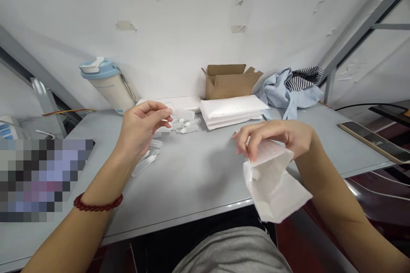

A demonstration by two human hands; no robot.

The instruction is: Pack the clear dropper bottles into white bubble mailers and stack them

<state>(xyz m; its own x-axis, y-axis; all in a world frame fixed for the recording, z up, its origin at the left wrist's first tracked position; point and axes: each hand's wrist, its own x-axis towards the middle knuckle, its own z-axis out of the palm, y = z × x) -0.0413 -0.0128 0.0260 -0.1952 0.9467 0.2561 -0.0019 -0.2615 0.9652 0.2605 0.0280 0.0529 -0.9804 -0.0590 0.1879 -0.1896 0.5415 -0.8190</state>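
Note:
My left hand [145, 123] is raised above the table with thumb and fingertips pinched on a thin clear loop. A small translucent white plastic piece [184, 114] hangs off that loop to the right. Below and behind lie several similar translucent pieces [188, 129], loosely piled. My right hand [272, 136] grips a white padded envelope [277, 192] by its upper side, over the table's front edge. The envelope's mouth gapes toward me, and the inside looks white. Against the wall side rests a stack of white padded envelopes [233, 108].
Along the wall stand a cream tumbler with blue lid [107, 85], an open cardboard box [233, 83] and a crumpled light-blue cloth [283, 91]. A phone [374, 140] lies at the right edge. A pixelated screen-like object [41, 179] occupies the left of the grey table [192, 179].

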